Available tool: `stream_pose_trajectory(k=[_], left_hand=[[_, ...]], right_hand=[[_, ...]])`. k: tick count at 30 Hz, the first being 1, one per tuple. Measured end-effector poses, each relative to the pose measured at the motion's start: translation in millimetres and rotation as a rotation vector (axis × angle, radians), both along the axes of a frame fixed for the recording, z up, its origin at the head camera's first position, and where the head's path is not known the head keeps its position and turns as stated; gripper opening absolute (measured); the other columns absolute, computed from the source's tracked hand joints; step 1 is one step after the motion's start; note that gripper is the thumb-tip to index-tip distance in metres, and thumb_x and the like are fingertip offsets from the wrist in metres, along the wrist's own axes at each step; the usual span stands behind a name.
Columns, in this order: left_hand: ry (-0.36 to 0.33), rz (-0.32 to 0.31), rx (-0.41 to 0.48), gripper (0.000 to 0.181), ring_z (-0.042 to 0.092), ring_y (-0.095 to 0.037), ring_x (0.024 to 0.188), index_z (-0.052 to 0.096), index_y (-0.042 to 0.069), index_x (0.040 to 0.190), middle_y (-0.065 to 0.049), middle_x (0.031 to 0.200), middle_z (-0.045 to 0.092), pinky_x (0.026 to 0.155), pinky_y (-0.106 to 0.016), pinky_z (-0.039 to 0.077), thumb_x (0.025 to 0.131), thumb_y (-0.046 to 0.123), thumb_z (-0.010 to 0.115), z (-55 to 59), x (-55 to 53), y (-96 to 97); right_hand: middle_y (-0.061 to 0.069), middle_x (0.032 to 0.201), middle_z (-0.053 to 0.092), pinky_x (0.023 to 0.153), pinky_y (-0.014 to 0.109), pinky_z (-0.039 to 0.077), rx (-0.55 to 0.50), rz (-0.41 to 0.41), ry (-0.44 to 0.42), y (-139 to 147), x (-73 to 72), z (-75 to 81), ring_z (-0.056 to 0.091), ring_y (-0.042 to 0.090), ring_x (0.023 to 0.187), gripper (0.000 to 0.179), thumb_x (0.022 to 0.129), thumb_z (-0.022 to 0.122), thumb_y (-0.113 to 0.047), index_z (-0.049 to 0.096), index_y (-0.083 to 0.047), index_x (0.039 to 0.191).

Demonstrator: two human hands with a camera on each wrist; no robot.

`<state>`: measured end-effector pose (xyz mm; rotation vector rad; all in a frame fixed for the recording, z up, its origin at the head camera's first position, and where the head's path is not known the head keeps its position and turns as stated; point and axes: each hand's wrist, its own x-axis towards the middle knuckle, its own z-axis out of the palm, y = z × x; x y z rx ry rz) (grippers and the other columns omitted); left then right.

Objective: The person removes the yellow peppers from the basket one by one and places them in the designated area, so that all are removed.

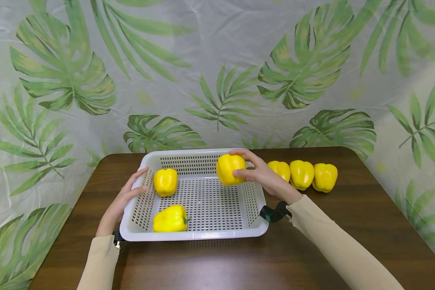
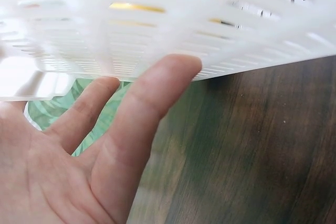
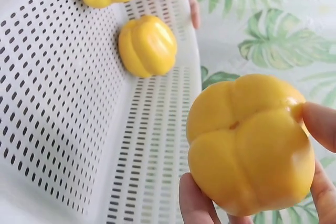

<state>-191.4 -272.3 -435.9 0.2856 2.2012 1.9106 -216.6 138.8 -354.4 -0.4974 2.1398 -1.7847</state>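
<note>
A yellow bell pepper (image 1: 230, 170) is gripped in my right hand (image 1: 256, 172), raised over the right back part of the white perforated basket (image 1: 193, 235). The right wrist view shows this pepper (image 3: 249, 145) with its lobed bottom facing the camera, thumb and fingers around its sides. My left hand (image 1: 122, 200) rests at the basket's left rim, thumb and fingers spread and fairly straight; in the left wrist view its thumb (image 2: 157, 90) lies against the basket wall. Inside the basket, one pepper (image 1: 165, 182) stands at the back left and another (image 1: 171, 218) lies at the front left, green stem rightward.
Three more yellow peppers stand in a row right of the basket: one partly behind my right hand (image 1: 280, 170), a middle one (image 1: 301, 175) and an outer one (image 1: 324, 177). The brown wooden table (image 1: 188, 266) backs onto a leaf-patterned cloth (image 1: 224, 48).
</note>
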Motion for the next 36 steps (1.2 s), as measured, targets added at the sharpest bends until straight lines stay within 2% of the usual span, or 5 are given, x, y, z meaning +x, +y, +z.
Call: stream_pose_trajectory(k=[8, 16, 24, 32, 36], left_hand=[[-0.004, 0.004, 0.000, 0.061, 0.042, -0.054, 0.116, 0.015, 0.027, 0.153, -0.019, 0.153, 0.012, 0.078, -0.057, 0.051, 0.100, 0.024, 0.045, -0.6, 0.6, 0.6], [-0.001, 0.010, -0.003, 0.061, 0.042, -0.053, 0.116, 0.015, 0.026, 0.152, -0.020, 0.153, 0.013, 0.078, -0.056, 0.051, 0.100, 0.023, 0.046, -1.2, 0.6, 1.2], [-0.008, 0.013, -0.003, 0.061, 0.042, -0.053, 0.116, 0.015, 0.027, 0.153, -0.019, 0.153, 0.012, 0.078, -0.056, 0.051, 0.100, 0.023, 0.046, -1.0, 1.4, 1.3], [-0.002, 0.013, -0.005, 0.060, 0.043, -0.052, 0.115, 0.016, 0.027, 0.152, -0.019, 0.153, 0.013, 0.077, -0.055, 0.052, 0.100, 0.023, 0.045, -0.3, 1.8, 1.7], [0.002, 0.011, -0.008, 0.060, 0.043, -0.052, 0.114, 0.016, 0.027, 0.152, -0.020, 0.153, 0.014, 0.077, -0.055, 0.052, 0.100, 0.023, 0.045, 0.5, 1.9, 2.0]], right_hand=[[0.015, 0.134, 0.040, 0.087, 0.049, 0.048, 0.044, -0.045, 0.007, 18, 3.4, 1.8, 0.050, 0.036, 0.110, 0.057, 0.090, 0.067, -0.021, 0.042, -0.024, 0.141], [0.018, 0.127, 0.041, 0.086, 0.044, 0.049, 0.064, -0.077, 0.021, 39, 4.9, -2.7, 0.047, 0.034, 0.108, 0.056, 0.092, 0.065, -0.023, 0.041, -0.019, 0.142], [0.013, 0.138, 0.035, 0.087, 0.045, 0.047, 0.049, -0.092, 0.001, 57, 11.1, -5.1, 0.046, 0.035, 0.111, 0.056, 0.092, 0.064, -0.026, 0.039, -0.021, 0.142], [0.014, 0.138, 0.032, 0.083, 0.037, 0.047, 0.018, -0.107, -0.002, 72, 17.3, -9.8, 0.041, 0.034, 0.112, 0.056, 0.094, 0.061, -0.023, 0.037, -0.019, 0.144], [0.014, 0.138, 0.031, 0.082, 0.034, 0.048, -0.001, -0.111, -0.007, 81, 19.0, -13.8, 0.045, 0.031, 0.110, 0.055, 0.095, 0.059, -0.023, 0.036, -0.020, 0.145]])
